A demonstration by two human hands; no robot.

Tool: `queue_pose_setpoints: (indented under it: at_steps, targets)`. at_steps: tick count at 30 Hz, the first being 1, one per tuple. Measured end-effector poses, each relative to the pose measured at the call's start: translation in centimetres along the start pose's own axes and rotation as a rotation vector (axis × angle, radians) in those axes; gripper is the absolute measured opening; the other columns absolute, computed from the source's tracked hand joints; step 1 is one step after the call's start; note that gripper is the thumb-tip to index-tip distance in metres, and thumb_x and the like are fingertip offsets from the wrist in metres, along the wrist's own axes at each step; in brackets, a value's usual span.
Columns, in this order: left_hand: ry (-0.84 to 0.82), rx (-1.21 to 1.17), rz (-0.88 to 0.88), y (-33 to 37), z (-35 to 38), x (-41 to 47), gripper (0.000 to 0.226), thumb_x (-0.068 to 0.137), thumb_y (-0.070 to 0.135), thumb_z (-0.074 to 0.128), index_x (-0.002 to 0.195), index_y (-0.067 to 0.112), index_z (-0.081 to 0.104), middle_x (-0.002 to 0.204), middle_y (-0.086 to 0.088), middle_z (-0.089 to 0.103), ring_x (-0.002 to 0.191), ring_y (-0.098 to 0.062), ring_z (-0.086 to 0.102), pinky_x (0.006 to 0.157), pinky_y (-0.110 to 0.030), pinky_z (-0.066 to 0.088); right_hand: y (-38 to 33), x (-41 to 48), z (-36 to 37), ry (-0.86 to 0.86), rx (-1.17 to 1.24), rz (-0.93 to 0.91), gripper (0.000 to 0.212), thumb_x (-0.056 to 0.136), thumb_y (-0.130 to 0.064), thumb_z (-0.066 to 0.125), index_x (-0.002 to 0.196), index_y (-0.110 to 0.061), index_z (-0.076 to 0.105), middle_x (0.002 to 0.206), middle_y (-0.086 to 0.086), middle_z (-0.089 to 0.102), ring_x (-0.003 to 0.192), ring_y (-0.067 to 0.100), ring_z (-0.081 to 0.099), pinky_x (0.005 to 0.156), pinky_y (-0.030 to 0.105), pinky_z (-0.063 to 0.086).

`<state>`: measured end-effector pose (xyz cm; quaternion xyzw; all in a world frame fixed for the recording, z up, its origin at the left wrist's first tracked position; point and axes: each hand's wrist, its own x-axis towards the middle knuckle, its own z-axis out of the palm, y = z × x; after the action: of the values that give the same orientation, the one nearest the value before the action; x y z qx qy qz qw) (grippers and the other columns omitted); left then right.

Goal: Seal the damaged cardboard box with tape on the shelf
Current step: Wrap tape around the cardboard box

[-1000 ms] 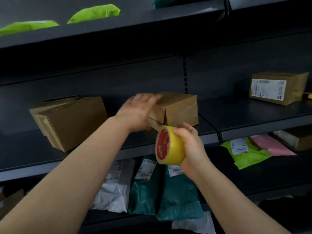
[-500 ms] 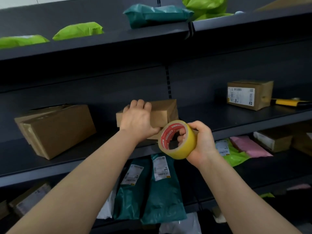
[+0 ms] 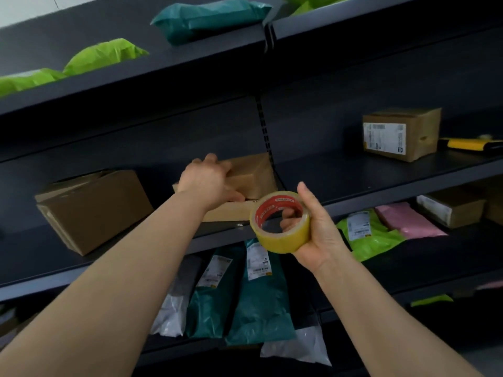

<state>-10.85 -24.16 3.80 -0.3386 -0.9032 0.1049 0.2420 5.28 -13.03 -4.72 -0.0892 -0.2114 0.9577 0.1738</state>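
Left hand [image 3: 209, 183] grips the small cardboard box [image 3: 254, 174] sitting on the middle shelf [image 3: 353, 178]; right hand [image 3: 321, 232] holds a yellow tape roll [image 3: 285, 240] just before it, fingers through the core.

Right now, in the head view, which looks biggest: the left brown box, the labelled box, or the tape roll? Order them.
1. left brown box
2. labelled box and tape roll: alike; roll is nearer, so unranked.
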Motion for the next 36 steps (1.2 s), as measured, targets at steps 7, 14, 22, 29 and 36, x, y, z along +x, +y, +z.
queue_pose_setpoints:
  at_steps: [7, 14, 22, 29, 36]
  targets:
    - [0.031, -0.052, 0.105, -1.0, 0.6, 0.4, 0.086, 0.073, 0.081, 0.055, 0.138, 0.025, 0.042, 0.129, -0.005, 0.046, 0.118, -0.026, 0.046, 0.088, -0.036, 0.045, -0.1, 0.5, -1.2, 0.104, -0.119, -0.061, 0.010, 0.084, -0.012, 0.054, 0.088, -0.006, 0.061, 0.075, 0.007, 0.056, 0.061, 0.012, 0.053, 0.052, 0.024, 0.050]
    - [0.161, -0.070, 0.246, -1.9, 3.5, -0.3, 0.080, 0.086, 0.077, 0.035, 0.149, 0.029, 0.024, 0.142, -0.006, 0.049, 0.118, -0.029, 0.054, 0.083, -0.038, 0.051, 2.5, 0.6, 0.4, 0.250, -0.677, -0.208, 0.030, 0.096, -0.015, 0.044, 0.113, -0.028, 0.065, 0.083, 0.000, 0.069, 0.049, 0.008, 0.055, 0.044, 0.018, 0.043]
    - [0.309, 0.072, 0.277, -2.0, 2.6, 0.3, 0.082, 0.081, 0.084, 0.038, 0.143, 0.030, 0.042, 0.094, -0.001, 0.068, 0.083, -0.023, 0.065, 0.057, -0.029, 0.041, 4.4, 0.3, 2.0, 0.216, -0.933, -0.246, 0.053, 0.090, -0.002, 0.045, 0.134, -0.030, 0.056, 0.096, 0.002, 0.065, 0.060, 0.008, 0.054, 0.043, 0.014, 0.040]
    - [0.350, 0.071, 0.299, -1.8, 2.5, 0.7, 0.079, 0.079, 0.084, 0.040, 0.135, 0.029, 0.051, 0.089, -0.001, 0.066, 0.084, -0.024, 0.064, 0.057, -0.029, 0.035, 4.6, 0.8, 1.7, 0.242, -0.856, -0.231, 0.061, 0.081, 0.007, 0.039, 0.133, -0.021, 0.052, 0.108, 0.012, 0.066, 0.088, 0.020, 0.062, 0.058, 0.025, 0.044]
    - [0.375, 0.062, 0.316, -2.0, 2.4, 0.5, 0.077, 0.078, 0.085, 0.040, 0.130, 0.030, 0.055, 0.091, -0.002, 0.065, 0.085, -0.025, 0.064, 0.057, -0.029, 0.034, 0.5, -0.9, 1.0, 0.416, -1.060, -0.326, 0.034, 0.068, 0.010, 0.043, 0.096, 0.012, 0.061, 0.076, 0.015, 0.050, 0.051, 0.017, 0.043, 0.041, 0.020, 0.033]
